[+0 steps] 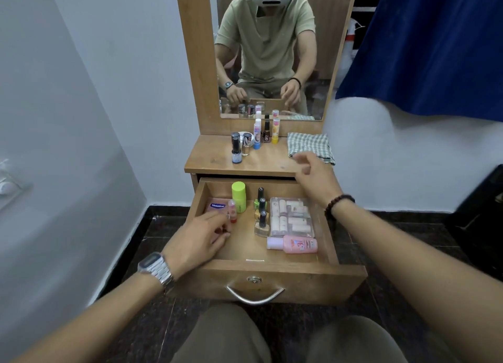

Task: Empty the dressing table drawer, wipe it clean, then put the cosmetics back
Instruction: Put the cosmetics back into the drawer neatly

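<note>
Drawer (272, 277) is standing pulled out; bare floor is showing along its near left. My left hand (198, 241) is curling inside at the left wall, fingertips just beside the small red bottle (232, 211), not clearly gripping. My right hand (313, 176) is hovering over the far right corner, fingers relaxed apart, near the checked cloth (310, 144).

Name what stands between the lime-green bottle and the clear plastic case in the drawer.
Head view: a row of nail polish bottles stands between the lime-green bottle and the clear plastic case.
</note>
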